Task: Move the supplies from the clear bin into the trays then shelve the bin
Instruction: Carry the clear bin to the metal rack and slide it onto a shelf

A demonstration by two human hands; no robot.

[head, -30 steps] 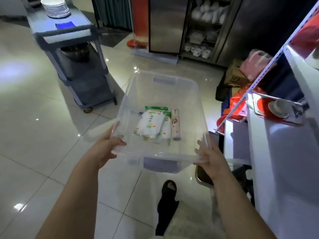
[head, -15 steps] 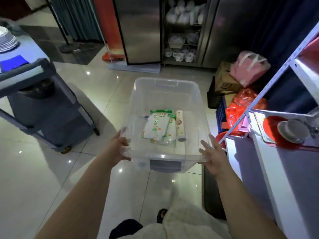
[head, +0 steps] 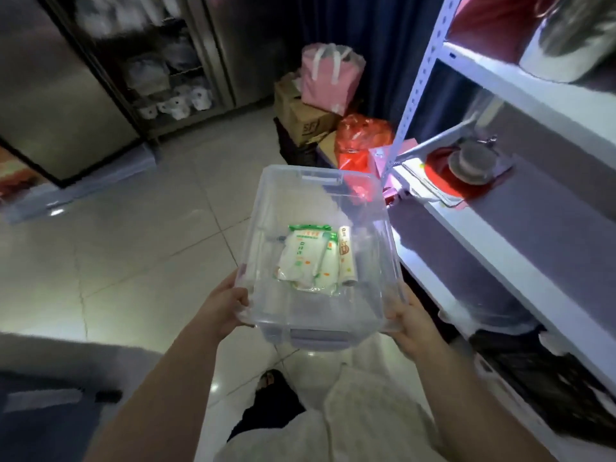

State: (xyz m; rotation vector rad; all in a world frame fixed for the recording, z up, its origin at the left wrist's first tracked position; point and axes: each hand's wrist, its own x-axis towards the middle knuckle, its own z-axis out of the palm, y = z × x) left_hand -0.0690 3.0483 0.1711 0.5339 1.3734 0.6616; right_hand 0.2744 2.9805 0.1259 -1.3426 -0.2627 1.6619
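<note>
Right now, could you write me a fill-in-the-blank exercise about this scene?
1. The left hand and the right hand grip the clear bin, which has no ____ on top.
2. Inside, the slim roll lies ____ of the green-and-white packets.
3. The pink bag sits on a ____ box.
Missing: lid; right; cardboard.

Clear glossy plastic bin (head: pixel 320 208) holds shiny film packets (head: pixel 305 261); glossy tiled floor (head: pixel 133 248), brushed-metal cabinet (head: pixel 50 105), cardboard box (head: pixel 305 123).
</note>
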